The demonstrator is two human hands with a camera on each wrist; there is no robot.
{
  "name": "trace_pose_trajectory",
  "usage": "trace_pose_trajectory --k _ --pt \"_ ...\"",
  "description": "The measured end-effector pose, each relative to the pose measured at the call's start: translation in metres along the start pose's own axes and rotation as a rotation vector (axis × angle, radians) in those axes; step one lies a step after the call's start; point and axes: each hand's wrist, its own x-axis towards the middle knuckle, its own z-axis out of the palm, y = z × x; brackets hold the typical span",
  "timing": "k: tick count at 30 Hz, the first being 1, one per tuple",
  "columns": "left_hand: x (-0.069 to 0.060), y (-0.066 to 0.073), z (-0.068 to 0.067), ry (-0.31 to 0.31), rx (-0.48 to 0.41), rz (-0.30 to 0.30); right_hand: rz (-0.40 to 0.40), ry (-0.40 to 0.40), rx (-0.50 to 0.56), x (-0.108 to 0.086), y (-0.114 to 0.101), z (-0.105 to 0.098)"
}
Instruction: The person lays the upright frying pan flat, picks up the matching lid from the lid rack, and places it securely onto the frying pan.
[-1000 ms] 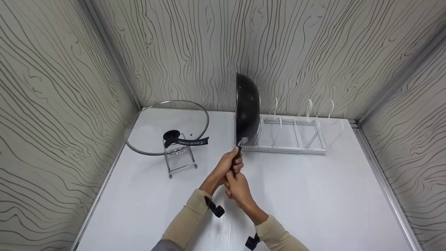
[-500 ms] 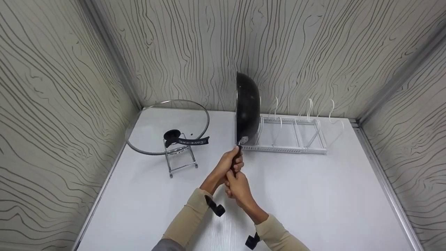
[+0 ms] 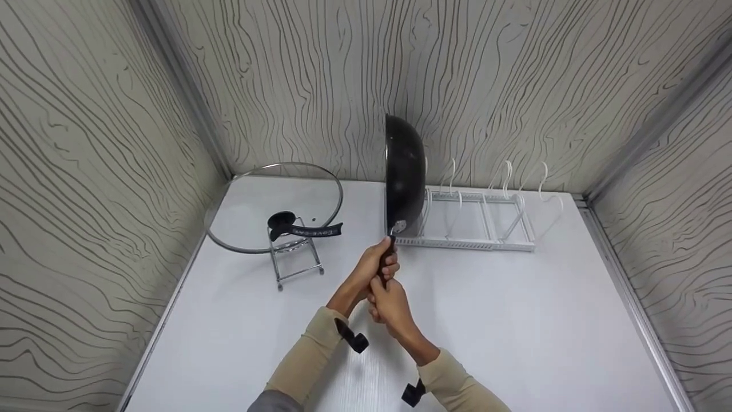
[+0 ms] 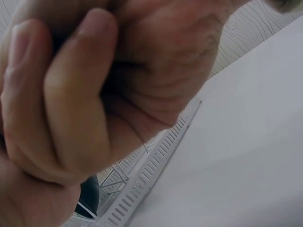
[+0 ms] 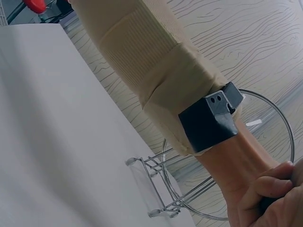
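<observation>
The lid is in its stand, the pan on edge at the rack but unreleased, left hand and right hand curling fingers round its handle

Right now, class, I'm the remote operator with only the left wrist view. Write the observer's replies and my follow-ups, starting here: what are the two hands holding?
Observer: The head view shows the left hand and right hand gripping the handle of a dark pan.
Operator: Which way does its open side face?
Observer: Toward the person's left.
Operator: What's on that side?
Observer: A see-through lid supported by a small wire stand.
</observation>
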Motion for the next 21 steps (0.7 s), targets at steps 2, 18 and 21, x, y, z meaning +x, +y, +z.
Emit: trace_pose_trajectory --k 2,18,21 --pt "0.0001 0.0005 0.0005 0.001 -0.001 0.001 -0.002 -0.002 0.004 0.0 -0.0007 -0.0002" --pt "-0.0007 0.0038 0.0036 0.007 0.006 0.005 -0.006 -0.003 -0.008 -0.0011 -0.0022 0.0" --pt "-0.0013 0.0038 0.0038 0.006 0.007 0.006 -0.01 -0.005 -0.011 -0.0008 -0.0019 -0.0004"
